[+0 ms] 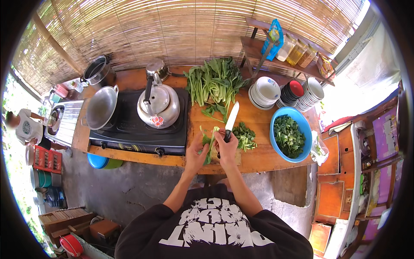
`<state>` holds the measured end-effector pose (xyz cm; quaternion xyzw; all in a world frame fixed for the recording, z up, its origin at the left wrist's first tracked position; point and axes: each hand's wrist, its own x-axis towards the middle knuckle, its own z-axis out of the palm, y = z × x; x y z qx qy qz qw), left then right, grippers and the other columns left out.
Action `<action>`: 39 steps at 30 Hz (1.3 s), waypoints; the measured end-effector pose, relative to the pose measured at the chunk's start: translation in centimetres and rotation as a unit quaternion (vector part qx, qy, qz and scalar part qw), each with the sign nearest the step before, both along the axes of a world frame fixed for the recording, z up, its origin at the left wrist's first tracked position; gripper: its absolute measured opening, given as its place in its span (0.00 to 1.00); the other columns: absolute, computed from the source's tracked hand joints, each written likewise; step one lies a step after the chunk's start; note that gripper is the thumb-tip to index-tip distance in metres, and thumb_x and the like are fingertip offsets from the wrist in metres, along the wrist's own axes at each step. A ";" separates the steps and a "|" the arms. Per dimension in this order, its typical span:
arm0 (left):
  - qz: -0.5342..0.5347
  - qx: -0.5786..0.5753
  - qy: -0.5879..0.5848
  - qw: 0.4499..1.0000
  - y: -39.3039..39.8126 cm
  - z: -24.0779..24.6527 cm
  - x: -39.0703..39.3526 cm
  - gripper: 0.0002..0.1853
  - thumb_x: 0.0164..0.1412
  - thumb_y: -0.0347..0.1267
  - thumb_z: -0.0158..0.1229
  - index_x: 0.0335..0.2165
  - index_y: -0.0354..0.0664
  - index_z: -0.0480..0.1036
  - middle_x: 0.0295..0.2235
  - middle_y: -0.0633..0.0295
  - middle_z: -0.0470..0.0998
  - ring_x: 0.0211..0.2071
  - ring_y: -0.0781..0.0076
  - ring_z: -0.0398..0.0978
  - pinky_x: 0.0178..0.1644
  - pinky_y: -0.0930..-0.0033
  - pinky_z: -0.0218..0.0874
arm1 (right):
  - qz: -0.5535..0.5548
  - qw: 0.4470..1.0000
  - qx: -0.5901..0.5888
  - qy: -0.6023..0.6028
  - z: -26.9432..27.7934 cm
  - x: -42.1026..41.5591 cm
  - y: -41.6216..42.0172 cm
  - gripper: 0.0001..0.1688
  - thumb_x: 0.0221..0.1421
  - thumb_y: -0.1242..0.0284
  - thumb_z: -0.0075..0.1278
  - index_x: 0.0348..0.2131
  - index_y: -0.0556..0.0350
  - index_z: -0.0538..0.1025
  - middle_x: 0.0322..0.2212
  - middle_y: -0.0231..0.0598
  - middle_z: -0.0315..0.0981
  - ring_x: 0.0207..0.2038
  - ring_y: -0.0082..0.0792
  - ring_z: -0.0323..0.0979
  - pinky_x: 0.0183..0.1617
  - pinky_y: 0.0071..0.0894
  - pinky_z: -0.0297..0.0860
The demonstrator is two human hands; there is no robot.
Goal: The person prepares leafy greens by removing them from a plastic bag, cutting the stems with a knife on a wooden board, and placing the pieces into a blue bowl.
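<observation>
My right hand [229,149] grips the black handle of a kitchen knife [232,116], blade pointing up and away from me. Its thumb and fingertips also pinch the pale stems of some leafy greens [212,142]. On the other side of those stems is my left hand [195,157], fingers curved around the leaves. A pile of cut greens [245,137] lies just right of the knife hand on the wooden table [263,165]. Further right, a blue plastic basin [272,142] holds chopped greens [288,137]. Whole leafy greens [216,82] lie heaped beyond my hands.
Left of me, a black gas stove [126,138] carries a metal kettle [171,111] and a wok [101,111]. Stacked bowls [267,89] stand beneath a wooden shelf [254,48]. A clear plastic bag [320,152] sits by the basin. Another person [27,124] stands near the sink [69,119].
</observation>
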<state>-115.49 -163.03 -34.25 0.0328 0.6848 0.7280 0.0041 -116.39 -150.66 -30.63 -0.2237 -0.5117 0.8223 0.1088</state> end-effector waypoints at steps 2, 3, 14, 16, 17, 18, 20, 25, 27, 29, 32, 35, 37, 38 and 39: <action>-0.006 -0.026 0.003 1.000 -0.1 0.4 0.3 0.24 0.63 0.24 0.56 0.58 0.35 0.69 0.32 0.57 0.84 0.33 0.80 0.79 0.38 0.74 0.69 | 0.009 1.000 0.003 -0.008 -0.6 0.1 0.2 0.15 0.56 0.75 0.62 0.41 0.61 0.74 0.24 0.29 0.74 0.19 0.18 0.68 0.17 0.19 0.57; -0.010 -0.038 0.005 0.999 -0.1 0.4 0.5 0.23 0.63 0.23 0.56 0.57 0.35 0.70 0.33 0.55 0.84 0.33 0.79 0.79 0.38 0.73 0.69 | 0.012 1.000 0.006 -0.012 -0.8 0.2 0.3 0.15 0.56 0.76 0.61 0.42 0.60 0.74 0.24 0.30 0.74 0.19 0.18 0.68 0.17 0.19 0.57; -0.044 -0.118 0.011 0.992 1.5 0.6 0.1 0.14 0.68 0.28 0.56 0.47 0.28 0.76 0.32 0.56 0.83 0.32 0.80 0.78 0.35 0.73 0.69 | -0.029 0.999 0.029 -0.027 -2.6 1.1 0.0 0.12 0.57 0.74 0.61 0.40 0.58 0.75 0.24 0.26 0.73 0.19 0.15 0.64 0.18 0.19 0.56; -0.031 -0.127 0.016 0.991 1.7 0.8 -0.1 0.14 0.68 0.29 0.57 0.46 0.28 0.77 0.32 0.55 0.83 0.33 0.78 0.80 0.36 0.72 0.70 | -0.018 0.999 0.026 -0.031 -2.2 1.2 0.1 0.12 0.58 0.72 0.62 0.39 0.58 0.76 0.24 0.26 0.73 0.19 0.14 0.64 0.18 0.18 0.56; -0.031 -0.117 0.004 0.993 1.8 0.8 -0.2 0.14 0.67 0.29 0.58 0.46 0.28 0.77 0.32 0.54 0.83 0.34 0.76 0.80 0.37 0.71 0.71 | -0.014 0.999 0.031 -0.032 -2.3 1.1 0.1 0.12 0.58 0.72 0.62 0.39 0.59 0.77 0.24 0.26 0.73 0.19 0.14 0.63 0.18 0.18 0.55; -0.030 -0.107 -0.010 0.994 1.8 0.7 -0.3 0.14 0.67 0.29 0.58 0.45 0.28 0.77 0.32 0.52 0.83 0.35 0.74 0.81 0.38 0.70 0.72 | -0.009 0.999 0.037 -0.034 -2.4 1.2 0.2 0.12 0.58 0.71 0.62 0.38 0.59 0.77 0.24 0.26 0.72 0.19 0.14 0.63 0.18 0.18 0.55; -0.028 -0.076 -0.021 0.997 2.0 0.4 -0.7 0.13 0.67 0.29 0.58 0.45 0.28 0.77 0.32 0.56 0.83 0.35 0.76 0.81 0.38 0.71 0.71 | 0.012 0.999 0.042 -0.031 -2.4 1.1 0.4 0.13 0.59 0.70 0.62 0.39 0.59 0.77 0.23 0.26 0.72 0.19 0.14 0.63 0.18 0.18 0.55; -0.039 -0.031 -0.060 0.997 2.4 -1.6 -1.0 0.13 0.68 0.30 0.58 0.44 0.29 0.78 0.33 0.61 0.83 0.35 0.82 0.78 0.37 0.76 0.68 | 0.022 0.998 0.010 -0.051 -3.3 1.3 0.7 0.13 0.60 0.69 0.61 0.39 0.60 0.77 0.20 0.27 0.70 0.17 0.14 0.62 0.17 0.17 0.53; -0.036 -0.019 -0.081 0.996 2.6 -2.7 -1.0 0.13 0.68 0.30 0.58 0.44 0.30 0.78 0.35 0.61 0.83 0.36 0.84 0.77 0.37 0.76 0.67 | 0.032 0.997 -0.003 -0.071 -3.9 1.5 1.3 0.13 0.60 0.69 0.61 0.39 0.61 0.77 0.19 0.26 0.68 0.16 0.15 0.62 0.17 0.17 0.53; -0.050 -0.100 -0.079 0.991 2.4 -3.0 -1.3 0.13 0.65 0.29 0.60 0.45 0.31 0.78 0.33 0.57 0.83 0.32 0.77 0.79 0.35 0.71 0.68 | 0.046 0.995 0.019 -0.091 -4.8 1.7 2.0 0.12 0.61 0.69 0.60 0.38 0.60 0.78 0.18 0.25 0.67 0.16 0.14 0.61 0.17 0.18 0.53; -0.063 -0.232 0.067 0.968 2.3 -5.4 -1.8 0.12 0.62 0.28 0.62 0.43 0.33 0.78 0.33 0.52 0.82 0.33 0.62 0.80 0.37 0.64 0.69 | 0.075 0.969 0.207 -0.109 -9.3 2.5 4.0 0.13 0.62 0.67 0.58 0.37 0.61 0.78 0.18 0.29 0.68 0.18 0.18 0.63 0.19 0.21 0.58; -0.101 -0.316 0.136 0.934 2.8 -8.3 -1.9 0.11 0.58 0.25 0.62 0.40 0.34 0.79 0.34 0.50 0.78 0.37 0.49 0.76 0.42 0.55 0.68 | 0.046 0.908 0.407 -0.087 -11.8 4.9 5.6 0.16 0.65 0.64 0.53 0.38 0.62 0.78 0.21 0.40 0.74 0.22 0.31 0.72 0.27 0.31 0.67; -0.116 -0.359 0.148 0.914 3.3 -9.8 -1.5 0.09 0.56 0.24 0.62 0.38 0.35 0.80 0.33 0.50 0.76 0.39 0.47 0.74 0.45 0.52 0.67 | 0.035 0.877 0.468 -0.102 -11.7 6.8 6.2 0.19 0.66 0.62 0.49 0.40 0.62 0.78 0.25 0.48 0.77 0.28 0.43 0.76 0.35 0.40 0.71; -0.113 -0.383 0.163 0.902 3.6 -10.5 -1.5 0.09 0.56 0.24 0.62 0.37 0.35 0.80 0.33 0.51 0.75 0.40 0.48 0.73 0.46 0.52 0.66 | 0.045 0.870 0.474 -0.127 -11.7 7.8 6.4 0.20 0.67 0.61 0.47 0.41 0.62 0.78 0.28 0.52 0.78 0.32 0.49 0.77 0.39 0.44 0.71; -0.110 -0.405 0.179 0.890 3.9 -11.2 -1.4 0.08 0.56 0.23 0.61 0.36 0.35 0.80 0.33 0.52 0.74 0.40 0.49 0.73 0.47 0.52 0.66 | 0.054 0.862 0.480 -0.153 -11.4 8.6 6.5 0.22 0.68 0.60 0.45 0.42 0.62 0.77 0.31 0.56 0.79 0.36 0.56 0.78 0.43 0.48 0.72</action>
